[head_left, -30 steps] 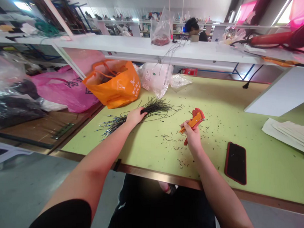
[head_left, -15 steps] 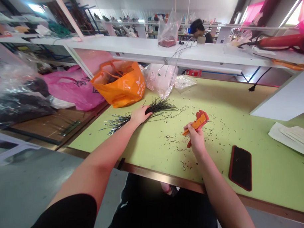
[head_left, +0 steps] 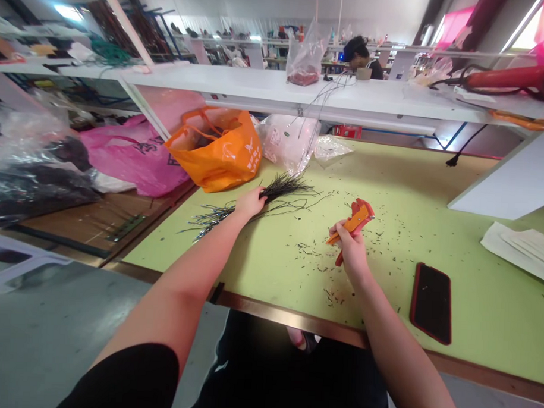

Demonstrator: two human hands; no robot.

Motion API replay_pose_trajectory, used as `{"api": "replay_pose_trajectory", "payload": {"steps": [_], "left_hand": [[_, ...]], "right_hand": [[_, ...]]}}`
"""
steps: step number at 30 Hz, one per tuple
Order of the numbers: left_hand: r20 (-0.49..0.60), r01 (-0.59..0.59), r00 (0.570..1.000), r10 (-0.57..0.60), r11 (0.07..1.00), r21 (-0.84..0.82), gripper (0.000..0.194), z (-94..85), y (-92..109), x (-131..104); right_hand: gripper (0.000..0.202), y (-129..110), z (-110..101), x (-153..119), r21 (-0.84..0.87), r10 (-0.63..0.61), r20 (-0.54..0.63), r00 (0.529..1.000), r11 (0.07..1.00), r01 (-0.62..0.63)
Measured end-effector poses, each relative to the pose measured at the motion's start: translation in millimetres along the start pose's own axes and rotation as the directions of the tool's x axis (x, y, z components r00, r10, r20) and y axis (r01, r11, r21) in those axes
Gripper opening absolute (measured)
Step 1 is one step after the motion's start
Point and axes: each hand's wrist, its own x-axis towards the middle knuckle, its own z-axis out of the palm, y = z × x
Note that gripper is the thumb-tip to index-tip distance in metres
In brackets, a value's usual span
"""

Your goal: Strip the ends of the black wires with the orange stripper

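Observation:
A bundle of thin black wires (head_left: 284,189) lies on the green tabletop, with bluish tips fanned out at its left end. Across the middle of the bundle is my left hand (head_left: 249,203), its fingers curled around the wires. My right hand (head_left: 351,245) grips an orange and red wire stripper (head_left: 358,219) by its handles, the head pointing up and away from me. Small dark cuttings (head_left: 304,250) are scattered on the table around and below the tool.
A phone (head_left: 431,302) lies right of my right forearm. Behind the wires stand an orange bag (head_left: 220,154) and clear plastic bags (head_left: 287,139). A white shelf (head_left: 249,81) spans the back. White sheets (head_left: 524,248) lie at the right. A person (head_left: 361,55) sits beyond the shelf.
My left hand's fingers have drawn in closer around the wire bundle. My right hand and the wire stripper have stayed almost in place; the view has shifted slightly.

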Motion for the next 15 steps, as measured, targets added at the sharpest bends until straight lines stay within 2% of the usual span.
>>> {"api": "replay_pose_trajectory", "payload": {"steps": [8,15], "left_hand": [[0.024,0.043,0.999,-0.041,0.996,-0.079,0.046,4.4,-5.1,7.8],[-0.005,-0.017,1.0,0.016,0.994,-0.111,0.053,4.8,-1.4,-1.0]], "right_hand": [[0.034,-2.5,1.0,-3.9,-0.017,0.003,0.021,1.0,1.0,-0.003],[0.032,1.3,1.7,-2.7,0.014,-0.011,0.02,1.0,1.0,0.011]]}}
